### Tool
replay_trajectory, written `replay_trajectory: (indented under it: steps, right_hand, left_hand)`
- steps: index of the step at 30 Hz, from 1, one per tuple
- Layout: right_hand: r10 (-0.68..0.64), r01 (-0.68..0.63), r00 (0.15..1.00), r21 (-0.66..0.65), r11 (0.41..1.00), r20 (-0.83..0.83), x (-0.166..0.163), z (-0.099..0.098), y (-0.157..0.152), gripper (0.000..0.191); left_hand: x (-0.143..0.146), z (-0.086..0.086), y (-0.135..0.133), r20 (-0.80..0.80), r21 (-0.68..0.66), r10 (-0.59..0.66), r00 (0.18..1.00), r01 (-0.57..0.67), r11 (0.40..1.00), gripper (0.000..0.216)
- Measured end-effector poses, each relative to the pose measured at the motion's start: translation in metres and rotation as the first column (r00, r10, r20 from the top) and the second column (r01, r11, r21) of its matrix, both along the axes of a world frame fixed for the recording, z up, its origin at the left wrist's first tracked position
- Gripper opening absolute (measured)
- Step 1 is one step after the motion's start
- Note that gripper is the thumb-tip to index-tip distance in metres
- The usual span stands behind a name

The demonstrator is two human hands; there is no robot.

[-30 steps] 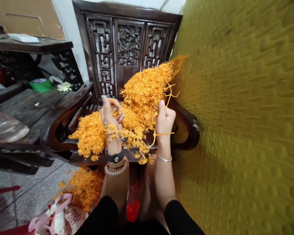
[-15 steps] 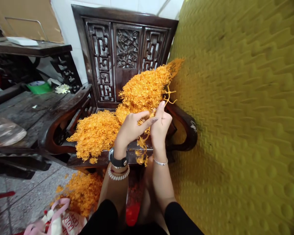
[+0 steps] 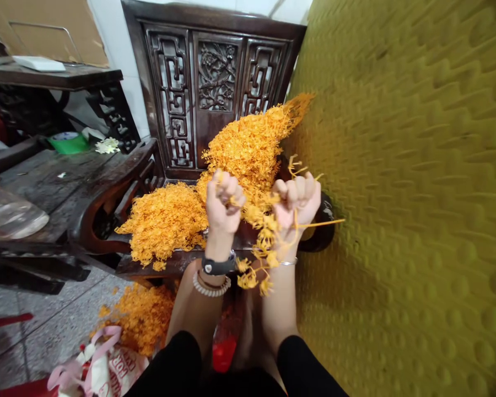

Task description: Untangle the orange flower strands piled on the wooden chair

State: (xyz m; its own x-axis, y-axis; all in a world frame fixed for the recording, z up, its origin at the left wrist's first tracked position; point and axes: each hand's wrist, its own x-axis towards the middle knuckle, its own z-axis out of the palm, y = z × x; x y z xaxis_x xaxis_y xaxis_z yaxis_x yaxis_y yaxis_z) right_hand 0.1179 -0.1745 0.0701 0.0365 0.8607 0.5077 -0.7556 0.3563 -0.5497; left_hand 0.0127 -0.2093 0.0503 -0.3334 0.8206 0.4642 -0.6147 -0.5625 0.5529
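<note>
My left hand (image 3: 225, 203) is raised with its fingers curled in, and bits of orange plastic show between them. Off to its right my right hand (image 3: 300, 198) is closed around a strand of orange plastic flower pieces (image 3: 267, 237). Part of that strand dangles below and left of the right hand, while a thin stem points out to the right. Behind both hands a big heap of similar orange pieces (image 3: 243, 149) leans up the seat of a dark carved wooden chair (image 3: 215, 27). A second orange heap (image 3: 165, 220) lies on the seat to the left.
Close on the right rises a yellow textured sheet (image 3: 397, 165). More orange pieces (image 3: 140, 314) lie on the floor beside a printed bag (image 3: 119, 369). At left, a wooden bench (image 3: 33, 187) bears a green tape roll (image 3: 68, 143) and a clear bottle (image 3: 12, 215). Something red (image 3: 224, 353) sits between the legs.
My hands were close together over the strand; now they are apart, the left curled and the right moved rightward with the strand. The view has shifted slightly.
</note>
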Motion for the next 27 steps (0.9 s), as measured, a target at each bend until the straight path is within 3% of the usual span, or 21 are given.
replay_trajectory:
  steps: [3, 6, 8, 10, 12, 14, 16, 18, 19, 21, 22, 25, 27]
  right_hand:
    - [0.051, -0.051, 0.973, 0.007, 0.999, -0.226, 0.018, -0.001, 0.012, 0.050]
    - [0.053, -0.050, 0.953, 0.016, 0.999, -0.298, 0.028, -0.002, 0.017, 0.047]
    - [0.033, -0.036, 0.961, -0.007, 0.999, -0.274, 0.030, -0.003, 0.015, 0.047]
    - [0.045, -0.050, 0.969, -0.017, 0.999, -0.243, 0.030, -0.003, 0.014, 0.047]
    - [0.076, -0.078, 0.971, 0.000, 0.997, -0.228, 0.031, -0.004, 0.014, 0.049]
    - [0.093, -0.090, 0.973, 0.021, 0.996, -0.211, 0.032, -0.004, 0.015, 0.051]
    - [0.092, -0.088, 0.977, 0.028, 0.996, -0.192, 0.033, -0.005, 0.017, 0.051]
    - [0.091, -0.089, 0.981, 0.020, 0.996, -0.172, 0.030, -0.005, 0.018, 0.050]
    - [0.093, -0.092, 0.982, 0.014, 0.996, -0.163, 0.028, -0.005, 0.018, 0.050]
    - [0.113, -0.113, 0.983, 0.004, 0.994, -0.145, 0.023, -0.005, 0.019, 0.050]
    - [0.132, -0.133, 0.982, -0.001, 0.991, -0.137, 0.020, -0.005, 0.020, 0.051]
    - [0.194, -0.196, 0.974, -0.008, 0.981, -0.119, 0.012, -0.006, 0.021, 0.056]
    - [0.209, -0.212, 0.973, -0.012, 0.977, -0.101, 0.008, -0.007, 0.023, 0.057]
  left_hand:
    - [-0.019, -0.002, 0.000, 0.173, 0.007, -0.096, 0.980, 0.097, 0.995, 0.034]
    - [-0.029, -0.001, -0.003, 0.142, 0.019, -0.091, 0.986, 0.089, 0.996, 0.023]
    - [-0.035, 0.002, -0.007, 0.036, 0.001, 0.030, 0.999, -0.030, 1.000, 0.015]
    - [-0.046, 0.002, -0.013, -0.163, -0.031, 0.250, 0.955, -0.258, 0.966, 0.017]
    - [-0.066, -0.003, -0.018, -0.451, -0.019, 0.477, 0.754, -0.543, 0.840, 0.022]
    - [-0.096, -0.016, -0.021, -0.731, 0.072, 0.555, 0.397, -0.764, 0.641, 0.024]
    - [-0.128, -0.037, -0.020, -0.901, 0.160, 0.429, 0.069, -0.865, 0.476, 0.026]
    - [-0.156, -0.062, -0.018, -0.966, 0.206, 0.230, -0.116, -0.883, 0.421, 0.031]
    - [-0.166, -0.075, -0.016, -0.976, 0.209, 0.146, -0.161, -0.879, 0.428, 0.034]
    - [-0.180, -0.101, -0.016, -0.985, 0.170, 0.045, -0.169, -0.872, 0.458, 0.035]
    - [-0.183, -0.113, -0.016, -0.990, 0.132, 0.029, -0.135, -0.870, 0.475, 0.035]
    - [-0.185, -0.143, -0.019, -0.988, -0.006, 0.125, 0.086, -0.844, 0.536, 0.034]
    - [-0.187, -0.155, -0.020, -0.968, -0.028, 0.191, 0.165, -0.822, 0.568, 0.032]
